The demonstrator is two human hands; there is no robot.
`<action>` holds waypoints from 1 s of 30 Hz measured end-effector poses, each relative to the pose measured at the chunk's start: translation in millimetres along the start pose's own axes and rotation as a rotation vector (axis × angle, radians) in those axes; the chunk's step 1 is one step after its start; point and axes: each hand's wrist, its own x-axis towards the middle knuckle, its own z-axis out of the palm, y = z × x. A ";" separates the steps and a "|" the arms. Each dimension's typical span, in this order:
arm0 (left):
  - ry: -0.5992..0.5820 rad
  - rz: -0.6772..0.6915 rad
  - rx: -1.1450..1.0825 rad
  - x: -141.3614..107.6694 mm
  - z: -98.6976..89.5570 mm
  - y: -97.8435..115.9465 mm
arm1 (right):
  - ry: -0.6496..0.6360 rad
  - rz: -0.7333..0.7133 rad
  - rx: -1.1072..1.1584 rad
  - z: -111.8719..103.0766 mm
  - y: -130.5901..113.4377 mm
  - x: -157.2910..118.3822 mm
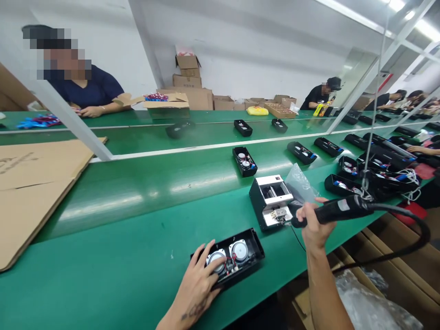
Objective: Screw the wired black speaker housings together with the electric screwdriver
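My left hand (198, 280) rests on an open black speaker housing (248, 253) that lies on the green bench, fingers spread over its left end. Two round silver speaker drivers (238, 250) and red wires show inside. My right hand (313, 224) grips a black electric screwdriver (338, 208) held nearly level, its tip pointing left toward a black and white screw feeder box (271, 201). The screwdriver's thick black cable (409, 245) loops off to the right and a cord runs up from it.
A green conveyor belt (154, 183) carries more open black housings (244, 161) toward the right. Flat cardboard (34, 183) lies at the left. A clear plastic bag (299, 184) sits behind the feeder. Other people work across the belt and far right. Cardboard boxes (187, 68) stack at the wall.
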 end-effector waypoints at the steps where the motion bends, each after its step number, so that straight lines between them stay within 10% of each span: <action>1: 0.007 -0.011 0.003 2.9 1.6 1.0 | -0.007 -0.022 -0.013 7.1 -3.0 4.2; 12: 0.007 -0.028 0.027 10.1 4.5 7.0 | -0.376 0.218 -0.193 10.9 5.9 -7.0; 22: -0.113 -0.120 -0.026 17.0 8.2 15.2 | -0.591 0.271 0.480 28.1 -55.1 -105.8; 30: -0.090 -0.121 -0.018 16.7 9.4 20.1 | -0.791 0.286 0.442 65.5 -46.4 -159.0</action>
